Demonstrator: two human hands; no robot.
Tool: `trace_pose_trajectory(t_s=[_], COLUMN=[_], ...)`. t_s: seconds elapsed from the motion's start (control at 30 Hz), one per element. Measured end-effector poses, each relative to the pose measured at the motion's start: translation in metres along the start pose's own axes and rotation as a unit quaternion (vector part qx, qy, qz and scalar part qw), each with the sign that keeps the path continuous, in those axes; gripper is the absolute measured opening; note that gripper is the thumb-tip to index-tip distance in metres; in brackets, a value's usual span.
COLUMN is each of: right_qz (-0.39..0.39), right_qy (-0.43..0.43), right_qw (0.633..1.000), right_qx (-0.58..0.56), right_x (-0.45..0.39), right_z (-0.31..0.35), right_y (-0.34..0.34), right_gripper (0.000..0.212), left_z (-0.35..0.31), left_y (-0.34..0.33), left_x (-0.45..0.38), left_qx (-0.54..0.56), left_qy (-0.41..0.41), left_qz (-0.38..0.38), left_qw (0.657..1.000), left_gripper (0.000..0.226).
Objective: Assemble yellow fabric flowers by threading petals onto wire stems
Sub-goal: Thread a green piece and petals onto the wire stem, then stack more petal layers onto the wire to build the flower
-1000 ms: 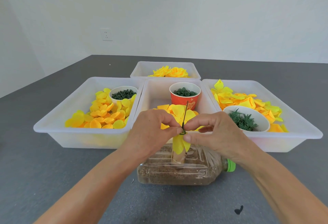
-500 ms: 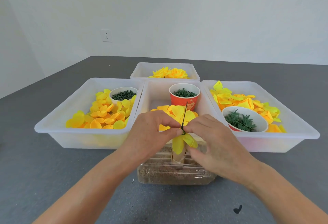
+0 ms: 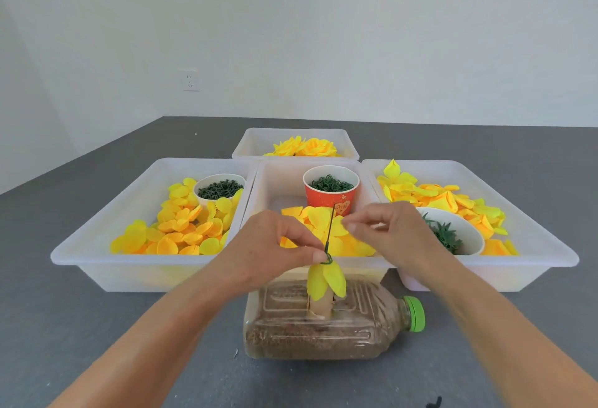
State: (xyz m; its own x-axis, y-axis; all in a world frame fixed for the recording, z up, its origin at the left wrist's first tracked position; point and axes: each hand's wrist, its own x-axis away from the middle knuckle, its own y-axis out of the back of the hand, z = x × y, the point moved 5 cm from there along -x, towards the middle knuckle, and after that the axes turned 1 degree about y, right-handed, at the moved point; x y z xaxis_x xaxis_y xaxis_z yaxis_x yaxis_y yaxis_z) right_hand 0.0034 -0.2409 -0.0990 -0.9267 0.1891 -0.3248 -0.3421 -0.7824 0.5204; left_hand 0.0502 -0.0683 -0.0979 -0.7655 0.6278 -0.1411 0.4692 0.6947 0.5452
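Note:
A thin dark wire stem [image 3: 330, 229] stands upright from a cardboard tube [image 3: 320, 305] set in a grain-filled plastic bottle [image 3: 291, 333] lying on its side. Yellow petals [image 3: 325, 279] hang on the stem under a small green ring [image 3: 328, 258]. My left hand [image 3: 271, 252] pinches the stem at that ring with thumb and forefinger. My right hand [image 3: 394, 233] hovers just right of the wire's upper part, apart from it. Its thumb and fingertips are drawn together, and I see nothing between them.
Four white trays sit behind the bottle. The left tray [image 3: 97, 265] holds round petals and a white cup of green rings [image 3: 220, 187]. The middle one has a red cup [image 3: 330, 195], the right tray [image 3: 534, 245] a bowl of green calyxes [image 3: 446, 236]. Finished flowers [image 3: 304, 147] fill the far tray.
My right hand has let go at the ring and risen up and to the right of the wire. My left hand keeps its pinch. The bottle's green cap shows again.

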Motion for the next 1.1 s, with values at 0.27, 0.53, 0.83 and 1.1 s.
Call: trace_pose_trajectory(t_s=[0.27, 0.53, 0.83, 1.1], right_qz=[0.085, 0.158, -0.105, -0.038], right_qy=[-0.069, 0.001, -0.176, -0.225], right_qw=[0.981, 0.931, 0.964, 0.845], right_qx=[0.157, 0.328, -0.168, -0.483], right_x=[-0.064, -0.07, -0.065, -0.059], right_z=[-0.044, -0.051, -0.056, -0.047], right_y=[-0.031, -0.07, -0.019, -0.018], right_gripper=[0.034, 0.021, 0.022, 0.019], left_z=[0.017, 0.038, 0.049, 0.031], left_y=[0.001, 0.002, 0.012, 0.001], left_x=[-0.022, -0.049, -0.061, -0.074], left_qx=[0.012, -0.075, -0.009, 0.173], left_qy=[0.025, 0.039, 0.075, 0.135], left_qz=[0.005, -0.086, -0.179, -0.125], left_qw=[1.0, 0.993, 0.981, 0.968], left_gripper=[0.015, 0.01, 0.005, 0.028])
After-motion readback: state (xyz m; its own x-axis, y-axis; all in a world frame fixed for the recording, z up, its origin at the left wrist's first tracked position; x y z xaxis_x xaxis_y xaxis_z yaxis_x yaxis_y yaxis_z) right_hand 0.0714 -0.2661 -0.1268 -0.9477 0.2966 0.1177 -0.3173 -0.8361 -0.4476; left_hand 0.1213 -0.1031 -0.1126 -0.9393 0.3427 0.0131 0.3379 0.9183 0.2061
